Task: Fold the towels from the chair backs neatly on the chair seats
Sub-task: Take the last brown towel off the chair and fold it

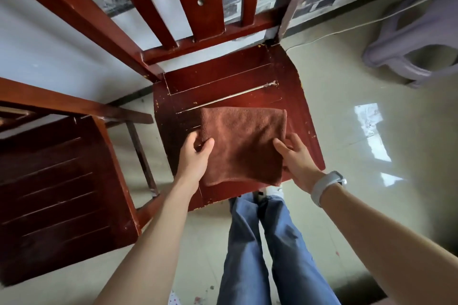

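Note:
A brown towel (244, 142), folded into a rough square, lies on the seat of the red-brown wooden chair (230, 77) in the middle of the view. My left hand (195, 156) pinches the towel's left edge between thumb and fingers. On the right edge, my right hand (296, 158) grips it with the thumb on top and the fingers under the cloth. The towel's near corner hangs slightly past the seat's front edge. The chair's slatted back (195, 0) shows no towel on it.
A second dark wooden chair (62, 193) stands close on the left, its seat bare. A pale plastic stool (416, 39) stands at the upper right on the glossy tiled floor. My legs in blue jeans are right at the chair's front edge. A wall runs behind the chairs.

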